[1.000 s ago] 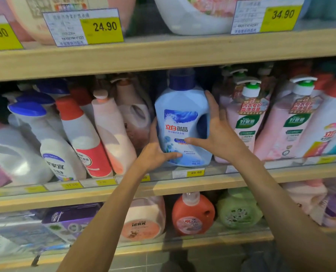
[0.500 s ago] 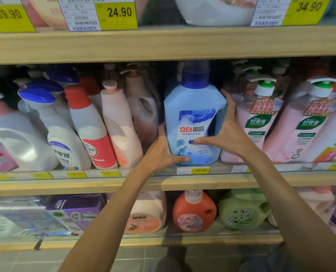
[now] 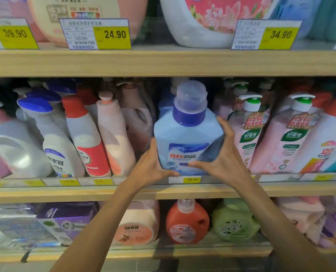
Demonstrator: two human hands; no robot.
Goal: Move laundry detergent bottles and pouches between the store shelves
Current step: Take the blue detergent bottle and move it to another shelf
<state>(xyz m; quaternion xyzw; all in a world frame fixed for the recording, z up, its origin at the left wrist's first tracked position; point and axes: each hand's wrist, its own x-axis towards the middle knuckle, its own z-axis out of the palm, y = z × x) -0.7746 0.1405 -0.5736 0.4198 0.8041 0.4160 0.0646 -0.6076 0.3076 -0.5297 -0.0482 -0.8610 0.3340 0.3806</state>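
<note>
Top shelf (image 3: 163, 62): three yellow price tags are carried on its front edge, reading 39.90, 24.90 (image 3: 95, 34) and 34.90 from left to right; large jugs are seen behind them, cut off by the frame.
Middle shelf, left part: a white jug (image 3: 16, 146), a white bottle with a blue cap (image 3: 53, 140), a white bottle with a red cap (image 3: 84, 138) and a peach bottle (image 3: 114, 138) are stood side by side, leaning slightly right.
Left hand (image 3: 153, 165): it is pressed against the lower left side of the blue bottle, with the thumb laid along the bottom front edge and the other fingers hidden behind the bottle.
Blue bottle (image 3: 188, 138): it is held upright between both hands at the front of the middle shelf, just above the 29.90 tag (image 3: 184, 179); whether its base touches the shelf cannot be told. A dark blue collar and a clear cap are seen on top.
Right hand (image 3: 224, 160): it is clamped on the bottle's right side, fingers spread, thumb across the label, fingertips reaching up near the shoulder.
Middle shelf, right part: pink pump bottles (image 3: 251, 138) with green labels are lined up just beside the right hand.
Bottom shelf: a purple box (image 3: 65, 218), a peach jug, an orange bottle (image 3: 186, 222) and a green bottle (image 3: 233, 222) are stood below the arms.
</note>
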